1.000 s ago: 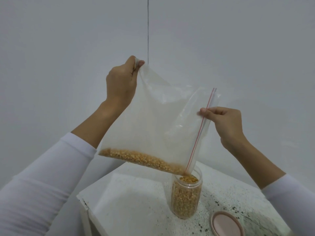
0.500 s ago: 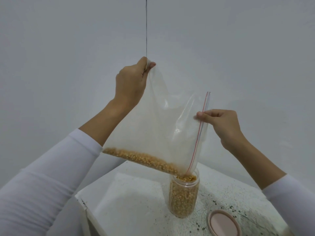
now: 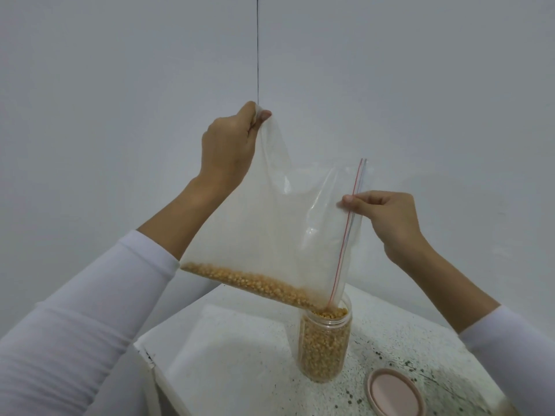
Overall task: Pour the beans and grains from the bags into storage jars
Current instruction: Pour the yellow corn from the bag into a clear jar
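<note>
A pale grey wall (image 3: pixel 120 115) fills the far part of the scene, with a thin dark vertical line (image 3: pixel 257 49) running down it to the raised hand. Below, at the near right, a white speckled surface (image 3: pixel 240 355) shows one corner toward the left.

A clear zip-lock bag (image 3: pixel 279 229) hangs in the air above the surface, tilted so that its opening, edged by a red strip, runs down its right side. A band of yellow grains (image 3: pixel 249 280) lies along the lower edge of the bag and slopes down to the right, to the low corner of the opening, which sits at the mouth of a clear plastic jar (image 3: pixel 326 346). The jar stands upright on the surface and is full of the same yellow grains almost to its rim.

The left hand (image 3: pixel 228 145), in a white sleeve, is raised high and pinches the top left corner of the bag, fingers curled tight on the plastic. The right hand (image 3: pixel 387 217), lower and to the right, pinches the zip edge of the bag between thumb and curled fingers.

A round pinkish lid (image 3: pixel 395 393) lies flat on the surface, near and to the right of the jar, apart from it.
</note>
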A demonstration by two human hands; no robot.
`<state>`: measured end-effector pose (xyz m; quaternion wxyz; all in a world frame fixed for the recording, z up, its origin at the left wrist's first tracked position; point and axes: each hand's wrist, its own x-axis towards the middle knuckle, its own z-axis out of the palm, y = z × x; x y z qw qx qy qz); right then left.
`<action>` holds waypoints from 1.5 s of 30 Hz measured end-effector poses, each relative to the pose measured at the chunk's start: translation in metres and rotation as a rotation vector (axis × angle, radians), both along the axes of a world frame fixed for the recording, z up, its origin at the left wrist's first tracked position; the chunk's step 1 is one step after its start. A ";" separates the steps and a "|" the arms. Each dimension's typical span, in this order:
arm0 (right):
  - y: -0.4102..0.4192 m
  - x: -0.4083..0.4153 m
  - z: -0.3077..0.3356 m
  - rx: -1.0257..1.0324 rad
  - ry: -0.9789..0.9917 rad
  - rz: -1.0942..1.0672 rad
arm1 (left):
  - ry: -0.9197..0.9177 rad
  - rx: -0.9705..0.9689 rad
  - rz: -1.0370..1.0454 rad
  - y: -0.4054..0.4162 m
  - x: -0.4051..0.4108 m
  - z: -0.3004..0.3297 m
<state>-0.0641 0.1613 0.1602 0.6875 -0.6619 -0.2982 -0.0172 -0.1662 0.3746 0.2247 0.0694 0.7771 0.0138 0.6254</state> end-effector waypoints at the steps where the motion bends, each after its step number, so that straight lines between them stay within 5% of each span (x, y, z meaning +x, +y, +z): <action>1: 0.001 0.000 0.000 0.022 0.000 -0.021 | -0.006 -0.012 0.004 0.002 -0.001 0.000; 45: 0.007 -0.001 -0.002 0.039 0.029 -0.016 | 0.066 0.012 -0.132 0.011 0.005 0.001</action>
